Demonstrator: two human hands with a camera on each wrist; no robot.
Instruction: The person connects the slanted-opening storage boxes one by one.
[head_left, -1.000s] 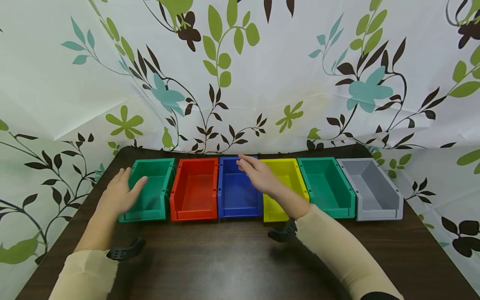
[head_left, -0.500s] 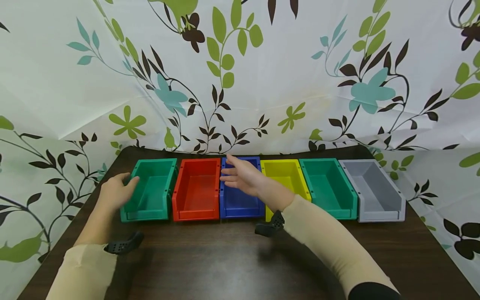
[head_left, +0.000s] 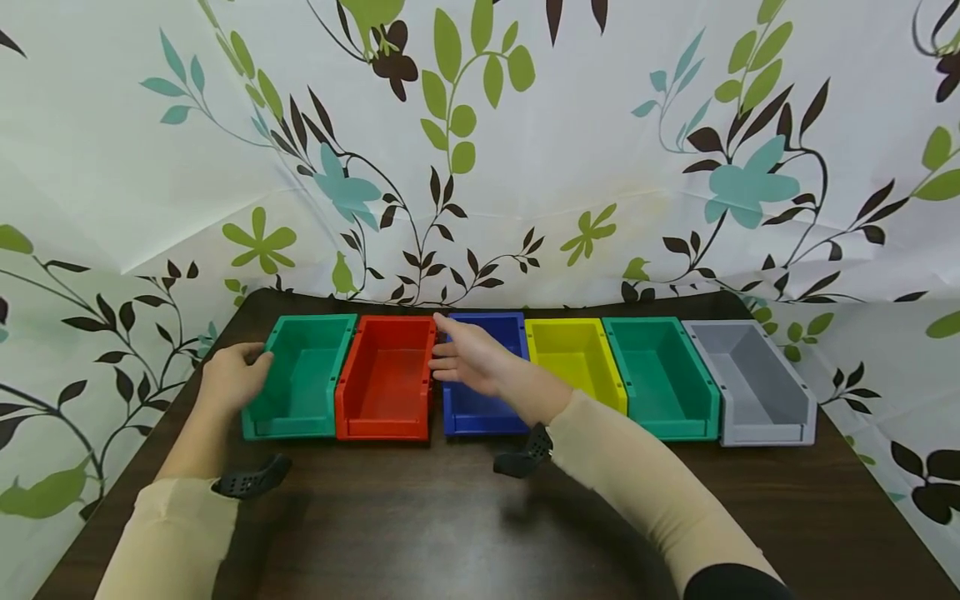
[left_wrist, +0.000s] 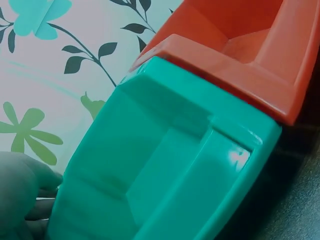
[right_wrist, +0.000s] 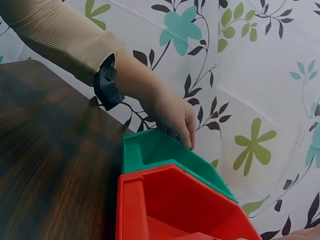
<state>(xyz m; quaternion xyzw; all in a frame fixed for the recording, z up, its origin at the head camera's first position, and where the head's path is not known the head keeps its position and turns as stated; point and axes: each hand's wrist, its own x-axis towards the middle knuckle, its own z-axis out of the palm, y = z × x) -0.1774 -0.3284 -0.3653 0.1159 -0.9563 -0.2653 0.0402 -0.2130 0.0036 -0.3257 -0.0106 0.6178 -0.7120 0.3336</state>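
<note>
My left hand (head_left: pixel 231 382) is at the outer left side of the left green bin (head_left: pixel 288 425), its thumb close to the rim. In the left wrist view, the fingers (left_wrist: pixel 42 210) touch that bin's outer wall. The red bin (head_left: pixel 382 429) sits right against the green one. My right hand (head_left: pixel 476 367), fingers fairly straight and slightly spread, reaches over the blue bin (head_left: pixel 483 421) with its fingertips at the red bin's right rim. Between the red and blue bins runs a narrow gap. Neither hand holds anything.
A yellow bin (head_left: pixel 573 358), a second green bin (head_left: pixel 663 367) and a grey bin (head_left: pixel 750 375) continue the row to the right. They stand on a dark wooden table (head_left: pixel 390 525), before a leaf-patterned white curtain (head_left: pixel 510 167).
The red bin has slid left against the green bin, opening a gap beside the blue one. My right hand has moved left and spread its fingers; my left has settled at the green bin's side.
</note>
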